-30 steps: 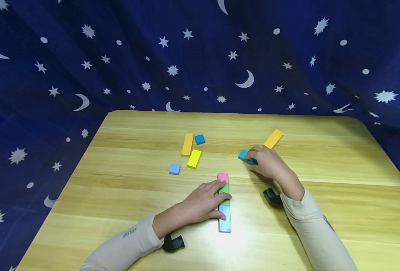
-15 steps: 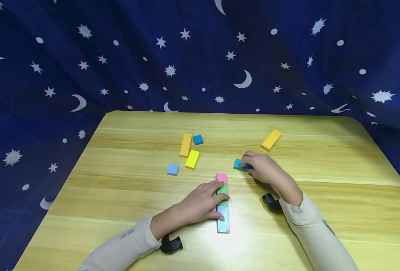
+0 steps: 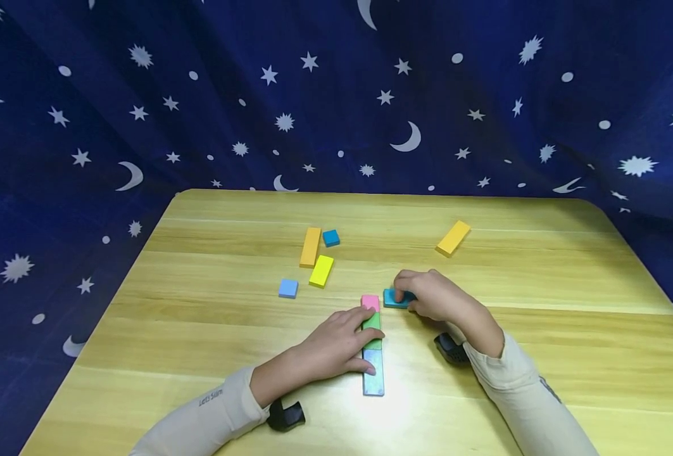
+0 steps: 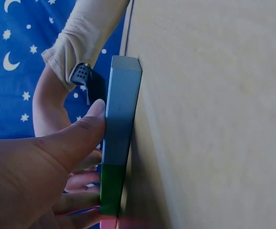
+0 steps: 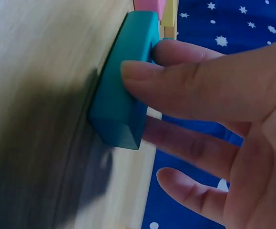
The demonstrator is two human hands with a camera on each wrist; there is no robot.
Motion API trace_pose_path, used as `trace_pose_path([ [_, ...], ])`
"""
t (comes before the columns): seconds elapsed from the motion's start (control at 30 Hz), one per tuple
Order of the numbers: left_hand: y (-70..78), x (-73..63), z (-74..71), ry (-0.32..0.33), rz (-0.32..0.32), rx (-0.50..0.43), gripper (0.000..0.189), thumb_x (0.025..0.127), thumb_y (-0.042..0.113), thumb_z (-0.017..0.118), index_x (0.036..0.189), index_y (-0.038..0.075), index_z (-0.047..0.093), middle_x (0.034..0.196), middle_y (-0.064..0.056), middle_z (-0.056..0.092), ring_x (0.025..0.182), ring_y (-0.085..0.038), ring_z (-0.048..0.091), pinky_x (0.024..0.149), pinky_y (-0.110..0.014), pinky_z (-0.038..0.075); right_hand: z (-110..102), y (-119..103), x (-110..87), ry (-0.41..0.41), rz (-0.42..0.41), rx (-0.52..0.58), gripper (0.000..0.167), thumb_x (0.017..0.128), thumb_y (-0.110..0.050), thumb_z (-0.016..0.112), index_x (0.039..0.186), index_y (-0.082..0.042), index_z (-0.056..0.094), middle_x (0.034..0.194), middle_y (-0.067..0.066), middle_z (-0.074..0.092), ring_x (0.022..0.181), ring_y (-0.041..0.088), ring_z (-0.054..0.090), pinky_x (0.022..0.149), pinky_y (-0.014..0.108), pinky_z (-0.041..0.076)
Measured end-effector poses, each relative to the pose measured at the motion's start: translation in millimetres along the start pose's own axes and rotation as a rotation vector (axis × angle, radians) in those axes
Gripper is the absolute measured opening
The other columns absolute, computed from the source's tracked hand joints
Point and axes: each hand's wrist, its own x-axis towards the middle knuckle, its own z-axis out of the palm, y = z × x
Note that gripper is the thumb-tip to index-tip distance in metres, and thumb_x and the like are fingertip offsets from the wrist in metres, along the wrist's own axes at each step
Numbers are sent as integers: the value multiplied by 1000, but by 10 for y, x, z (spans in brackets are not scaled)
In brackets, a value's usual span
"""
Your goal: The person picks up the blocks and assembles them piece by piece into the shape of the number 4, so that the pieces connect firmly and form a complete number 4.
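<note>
A pink block [image 3: 370,303], a green block [image 3: 373,322] and a light blue block [image 3: 373,380] form one straight row, end to end. My left hand [image 3: 330,348] rests on this row from the left, its fingers extended over the pink and green blocks; in the left wrist view the thumb touches the light blue block [image 4: 121,109]. My right hand [image 3: 435,296] pinches a teal block [image 3: 390,299] between thumb and fingers, just right of the pink block. In the right wrist view the teal block [image 5: 123,81] lies along the tabletop, the pink block beyond its far end.
Left of centre lie a long orange block [image 3: 310,247], a small dark blue block [image 3: 331,238], a yellow block [image 3: 321,272] and a small periwinkle block [image 3: 288,289]. Another orange block [image 3: 452,239] is at the back right. A starry blue curtain [image 3: 336,95] hangs behind the wooden table [image 3: 199,316].
My right hand has brought the teal block left and nearer, turning it crosswise beside the pink block. The left hand stays on the row.
</note>
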Motion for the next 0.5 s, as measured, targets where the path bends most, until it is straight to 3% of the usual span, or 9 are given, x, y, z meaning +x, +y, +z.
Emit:
trace_pose_path([
  [0.27, 3, -1, 14, 1, 7, 14, 57, 81, 56, 53, 126, 20, 52, 141, -12, 37, 131, -25, 35, 105, -38, 33, 2, -87, 9, -53, 6, -4, 22, 71, -1, 73, 75, -17, 58, 91, -5, 58, 74, 10, 54, 70, 37, 45],
  [0.5, -7, 5, 10, 9, 15, 27, 57, 82, 56, 52, 126, 20, 51, 141, -12, 38, 131, -25, 35, 105, -38, 33, 0, -129, 16, -50, -14, -34, 22, 70, -1, 74, 75, -17, 59, 91, -6, 59, 74, 9, 54, 69, 36, 45],
])
